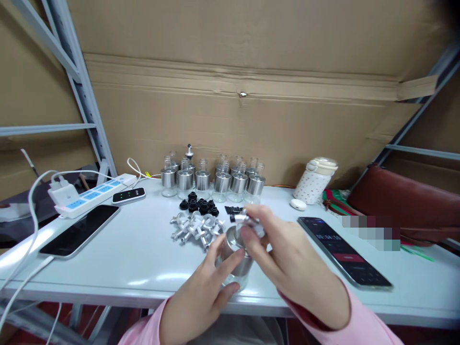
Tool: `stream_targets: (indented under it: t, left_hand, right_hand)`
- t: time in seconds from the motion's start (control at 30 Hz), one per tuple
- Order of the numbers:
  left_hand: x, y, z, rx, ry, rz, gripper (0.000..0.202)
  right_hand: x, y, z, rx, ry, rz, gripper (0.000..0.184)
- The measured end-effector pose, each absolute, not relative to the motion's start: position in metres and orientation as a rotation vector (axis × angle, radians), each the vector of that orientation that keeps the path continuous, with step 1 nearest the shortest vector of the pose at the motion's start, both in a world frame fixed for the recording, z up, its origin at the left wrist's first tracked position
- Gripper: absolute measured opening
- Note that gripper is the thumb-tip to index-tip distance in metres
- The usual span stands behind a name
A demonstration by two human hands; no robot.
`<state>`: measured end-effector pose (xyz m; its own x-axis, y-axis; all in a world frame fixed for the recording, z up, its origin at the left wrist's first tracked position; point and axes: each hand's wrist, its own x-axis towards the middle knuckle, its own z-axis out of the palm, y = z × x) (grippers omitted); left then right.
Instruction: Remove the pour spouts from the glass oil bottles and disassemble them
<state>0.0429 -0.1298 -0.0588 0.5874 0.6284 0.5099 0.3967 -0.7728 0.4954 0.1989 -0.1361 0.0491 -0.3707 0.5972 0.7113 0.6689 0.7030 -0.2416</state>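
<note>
My left hand point(203, 292) is wrapped around a small glass bottle with a brushed-metal sleeve point(246, 265), near the table's front edge. The bottle leans slightly. Over its top, my right hand point(293, 256) pinches a silver pourer spout point(248, 220) with a dark tip. My fingers hide the bottle's neck, so I cannot tell whether the spout touches it. Just beyond lie a pile of silver spout parts point(197, 229), a cluster of black stoppers point(199, 205) and several small black pieces point(233, 210).
Several similar bottles point(223, 182) stand in rows at the back, one with a spout fitted point(189, 151). Left are a power strip point(97, 194), a phone point(81, 231) and a small device point(128, 195). Right are a dotted flask point(313, 182), a white case point(298, 205), a timer phone point(341, 251) and a brown bag point(395, 201).
</note>
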Motion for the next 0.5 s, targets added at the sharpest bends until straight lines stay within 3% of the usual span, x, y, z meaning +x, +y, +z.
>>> stream_targets:
  t: [0.17,0.33,0.5]
  left_hand:
    - [0.044,-0.134,-0.06,2.304,0.806,1.278,0.074]
    - [0.048,-0.133,-0.062,2.055,0.867,1.585,0.064]
    - [0.049,-0.131,-0.062,1.938,0.921,1.593,0.06]
  right_hand:
    - [0.204,-0.118,0.08,-0.982,-1.854,-0.127,0.009]
    - [0.189,-0.057,0.109,-0.908,-1.719,-0.125,0.019]
    - [0.164,0.019,0.109,-0.919,-1.827,-0.063,0.021]
